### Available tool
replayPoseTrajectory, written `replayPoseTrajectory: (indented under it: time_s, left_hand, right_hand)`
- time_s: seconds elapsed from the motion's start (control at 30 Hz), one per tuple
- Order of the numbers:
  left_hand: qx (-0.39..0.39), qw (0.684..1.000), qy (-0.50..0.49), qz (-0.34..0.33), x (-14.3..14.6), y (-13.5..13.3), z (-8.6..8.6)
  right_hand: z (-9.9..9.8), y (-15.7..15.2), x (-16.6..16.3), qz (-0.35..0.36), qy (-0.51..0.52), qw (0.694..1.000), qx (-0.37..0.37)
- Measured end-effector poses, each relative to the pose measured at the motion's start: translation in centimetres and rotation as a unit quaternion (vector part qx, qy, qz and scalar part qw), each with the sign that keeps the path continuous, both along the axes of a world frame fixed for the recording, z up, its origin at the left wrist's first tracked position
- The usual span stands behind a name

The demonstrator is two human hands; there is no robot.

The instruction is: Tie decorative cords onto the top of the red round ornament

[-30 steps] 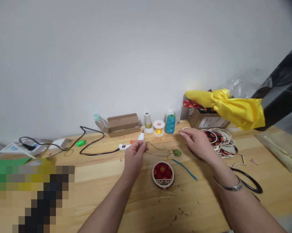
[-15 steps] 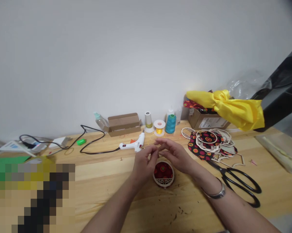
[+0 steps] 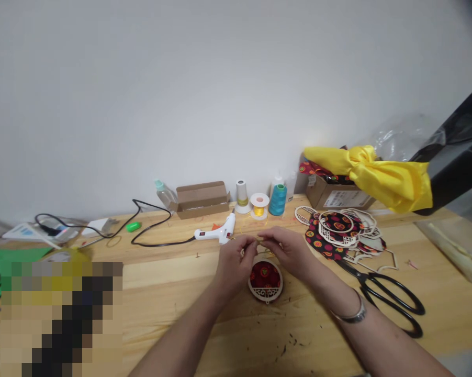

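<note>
Upon the wooden table [image 3: 161, 309], black-handled scissors [image 3: 364, 278] lay right of the round red ornament [image 3: 266, 276]. Near its far rim, the left hand [image 3: 236, 264] and the right hand [image 3: 288, 251] nearly met; beyond it stood 1 blue thread cone [image 3: 278, 200]. Both hands were pinched narrow on what looked like thin yellowish thread [image 3: 258, 241].

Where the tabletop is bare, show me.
Bare pale wooden tabletop lies left of the left hand, this side of the white plastic glue gun, and right of the black-handled scissors. Crowded: along the grey wall and around the pale openwork frames.
</note>
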State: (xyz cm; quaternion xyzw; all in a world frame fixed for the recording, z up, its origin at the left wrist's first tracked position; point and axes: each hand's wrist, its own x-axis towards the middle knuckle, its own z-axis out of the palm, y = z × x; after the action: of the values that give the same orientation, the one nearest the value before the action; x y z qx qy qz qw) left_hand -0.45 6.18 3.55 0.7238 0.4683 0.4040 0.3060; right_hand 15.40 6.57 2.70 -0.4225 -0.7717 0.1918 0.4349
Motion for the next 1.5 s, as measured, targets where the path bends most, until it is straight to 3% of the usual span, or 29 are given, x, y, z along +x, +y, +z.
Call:
replayPoseTrajectory:
  time_s: [0.37, 0.83, 1.27, 1.5]
  left_hand:
    - [-0.007, 1.000, 0.001, -0.013, 0.1, 0.0, 0.0]
    - [-0.054, 0.998, -0.038, 0.016, 0.0, 0.2, -0.3]
    - [-0.086, 0.994, -0.060, 0.042, 0.3, 0.3, -0.2]
    - [-0.182, 0.973, -0.135, 0.050, 0.6, 0.1, 0.3]
  right_hand:
    - [0.0, -0.2, 0.0, -0.017, -0.106, 0.994, 0.005]
    - [0.3, 0.0, 0.1, -0.086, 0.012, 0.994, -0.060]
    - [0.0, 0.1, -0.4, -0.083, 0.161, 0.967, -0.177]
    - [0.0, -0.2, -1.2, -0.081, 0.215, 0.954, -0.192]
